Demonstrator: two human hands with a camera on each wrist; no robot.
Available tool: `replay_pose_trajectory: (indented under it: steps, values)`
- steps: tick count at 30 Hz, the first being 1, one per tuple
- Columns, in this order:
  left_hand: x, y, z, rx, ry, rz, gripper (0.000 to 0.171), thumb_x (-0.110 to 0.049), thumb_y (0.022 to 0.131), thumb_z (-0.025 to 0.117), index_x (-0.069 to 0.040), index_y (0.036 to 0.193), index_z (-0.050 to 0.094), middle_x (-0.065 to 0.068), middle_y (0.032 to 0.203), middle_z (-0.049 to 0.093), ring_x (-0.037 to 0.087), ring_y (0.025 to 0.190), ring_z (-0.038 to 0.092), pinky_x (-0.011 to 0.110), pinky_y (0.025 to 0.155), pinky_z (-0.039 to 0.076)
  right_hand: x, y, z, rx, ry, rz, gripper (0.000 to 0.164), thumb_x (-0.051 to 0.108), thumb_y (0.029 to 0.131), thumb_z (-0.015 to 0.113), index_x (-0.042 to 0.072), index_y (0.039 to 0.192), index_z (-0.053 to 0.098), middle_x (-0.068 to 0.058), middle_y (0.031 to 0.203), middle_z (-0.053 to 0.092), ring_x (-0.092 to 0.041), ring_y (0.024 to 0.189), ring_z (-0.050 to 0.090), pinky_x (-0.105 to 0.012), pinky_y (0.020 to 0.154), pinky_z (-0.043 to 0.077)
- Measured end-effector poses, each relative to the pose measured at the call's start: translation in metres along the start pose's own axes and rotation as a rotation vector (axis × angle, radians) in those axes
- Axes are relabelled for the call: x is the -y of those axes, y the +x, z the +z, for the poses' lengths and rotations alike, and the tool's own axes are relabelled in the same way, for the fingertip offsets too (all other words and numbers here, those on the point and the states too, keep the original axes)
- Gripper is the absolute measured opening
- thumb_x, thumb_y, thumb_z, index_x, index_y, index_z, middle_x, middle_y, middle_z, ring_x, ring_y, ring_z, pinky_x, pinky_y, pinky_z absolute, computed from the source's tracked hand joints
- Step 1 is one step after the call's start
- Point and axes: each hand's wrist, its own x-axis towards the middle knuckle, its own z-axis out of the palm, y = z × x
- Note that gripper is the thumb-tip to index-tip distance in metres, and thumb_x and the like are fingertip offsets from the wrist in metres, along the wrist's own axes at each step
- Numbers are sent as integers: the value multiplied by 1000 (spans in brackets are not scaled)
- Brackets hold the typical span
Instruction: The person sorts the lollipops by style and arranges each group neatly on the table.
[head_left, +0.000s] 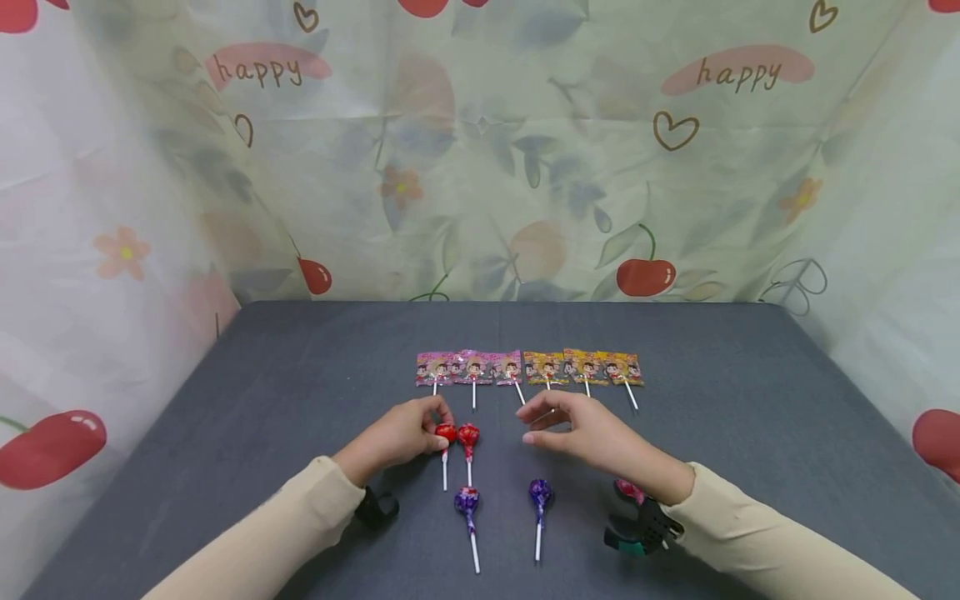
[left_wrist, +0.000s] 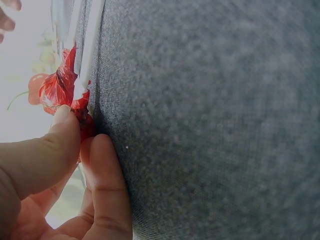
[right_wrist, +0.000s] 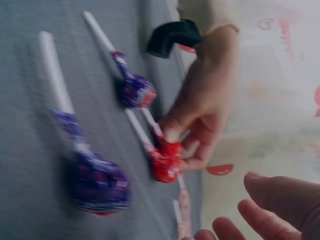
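Note:
My left hand (head_left: 408, 429) pinches the head of a red-wrapped lollipop (head_left: 445, 467) between thumb and fingers, its white stick pointing toward me. Close on its right lies a second red lollipop (head_left: 468, 437). In the left wrist view, thumb and fingertips meet around the red wrapper (left_wrist: 84, 107). Over the table to the right, my right hand (head_left: 573, 425) holds nothing, its fingers loosely bent and apart. Nearer me lie two purple lollipops, the left one (head_left: 467, 502) below the red pair and the right one (head_left: 540, 493) below the right hand.
Farther back runs a row of flat-packed lollipops, several in all: pink packets (head_left: 474, 367) on the left, yellow packets (head_left: 585, 367) on the right. A shiny pink thing (head_left: 628, 492) is partly hidden by the right wrist's black device (head_left: 641, 529). A printed curtain (head_left: 480, 167) stands behind the grey table (head_left: 300, 358).

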Motion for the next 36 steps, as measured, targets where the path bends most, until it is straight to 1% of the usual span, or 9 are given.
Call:
replay_pose_trajectory:
  steps: [3, 6, 10, 16, 20, 26, 32, 36]
  values:
    - [0, 1, 1, -2, 3, -8, 16, -13, 88, 71, -17, 96, 58, 1, 72, 51, 15, 60, 45, 25, 51, 34, -7, -7, 4, 28, 1, -11, 26, 20, 89, 71, 6, 110, 65, -11, 114, 67, -22, 102, 65, -41, 88, 53]
    - [-1, 1, 1, -4, 4, -12, 15, -13, 88, 71, -18, 96, 58, 1, 71, 51, 15, 60, 45, 25, 51, 34, -13, -13, 9, 53, 1, -11, 25, 19, 88, 71, 6, 109, 66, -10, 112, 67, -23, 101, 65, -37, 85, 54]
    - [-2, 1, 1, -2, 10, -10, 16, -14, 88, 71, -18, 96, 58, 2, 73, 52, 16, 61, 45, 25, 52, 35, -18, -19, 15, 82, 15, 14, 26, 18, 85, 74, 6, 107, 67, -8, 108, 68, -23, 100, 65, -30, 80, 54]
    - [-2, 0, 1, -1, 8, -14, 17, -14, 88, 71, -18, 97, 58, 3, 74, 52, 16, 62, 46, 26, 52, 35, -22, -27, 22, 118, 60, 55, 28, 12, 81, 78, 4, 105, 66, -7, 105, 67, -21, 98, 64, -25, 78, 58]
    - [-2, 0, 1, -3, 6, -19, 16, -14, 88, 71, -18, 97, 58, 3, 73, 52, 16, 62, 46, 26, 52, 35, -25, -29, 24, 114, 41, 55, 27, 10, 80, 78, 4, 104, 67, -5, 102, 66, -17, 92, 63, -22, 74, 57]
    - [-2, -2, 1, -2, 7, -17, 16, -15, 88, 71, -18, 98, 58, 3, 73, 52, 16, 61, 46, 26, 51, 35, -29, -30, 26, 100, 15, 19, 26, 9, 79, 79, 4, 103, 67, -3, 98, 63, -12, 85, 59, -17, 69, 54]
    - [-1, -1, 1, 1, -1, -19, 17, -14, 88, 71, -18, 98, 58, 4, 74, 52, 17, 62, 46, 26, 51, 35, -30, -29, 27, 98, 7, -17, 25, 8, 77, 80, 5, 99, 69, 0, 90, 62, -8, 79, 56, -17, 66, 53]
    - [-2, -1, 1, -1, -3, -16, 16, -14, 88, 71, -18, 98, 58, 4, 74, 52, 17, 62, 46, 26, 51, 35, -29, -25, 26, 103, -23, -15, 24, 6, 76, 80, 5, 97, 69, 1, 88, 62, -8, 78, 55, -17, 64, 52]
